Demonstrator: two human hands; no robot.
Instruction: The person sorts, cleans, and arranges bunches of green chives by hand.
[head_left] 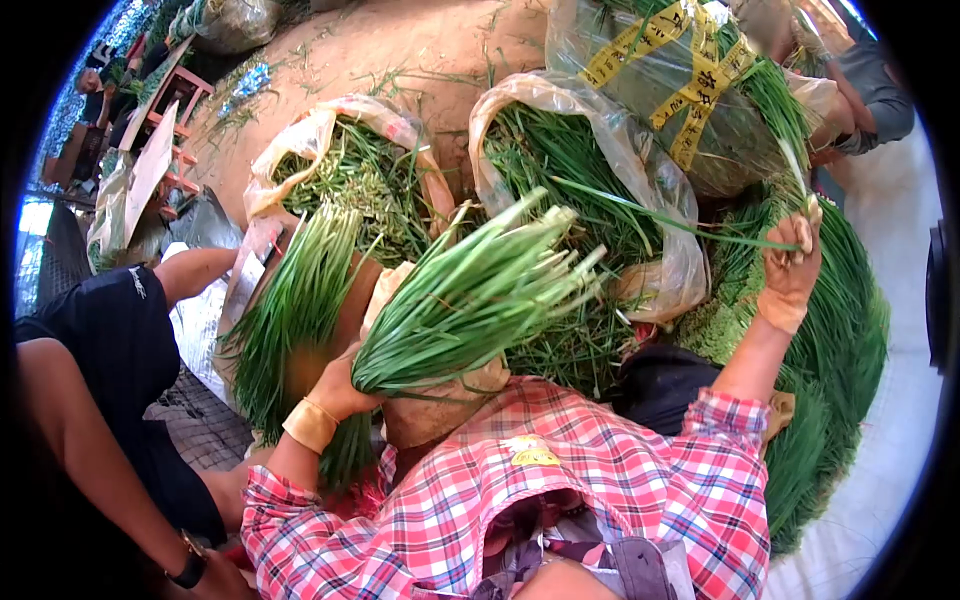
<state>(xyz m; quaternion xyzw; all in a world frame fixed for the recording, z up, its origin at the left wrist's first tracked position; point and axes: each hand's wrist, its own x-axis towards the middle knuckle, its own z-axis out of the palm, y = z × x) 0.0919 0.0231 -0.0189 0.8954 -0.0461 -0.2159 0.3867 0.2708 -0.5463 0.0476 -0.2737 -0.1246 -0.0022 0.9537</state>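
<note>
My left hand (343, 388) is wrapped round the lower end of a thick bunch of long green stalks (470, 290), whose pale cut ends fan out to the upper right. Out to the right, my right hand (795, 245) is raised with its fingers closed on a few thin green stalks (680, 228), which stretch left over an open plastic bag. A second bundle of green stalks (305, 275) lies just left of the bunch, over a brown surface. Both wrists have tan bands.
Two open plastic bags (440, 190) (690, 250) hold green cuttings. A large heap of green stalks (840, 330) lies at the right. A taped clear bag (640, 90) stands at the top. One person's dark-clothed leg (120, 330) is close at left; another person's sleeve (872, 90) shows upper right.
</note>
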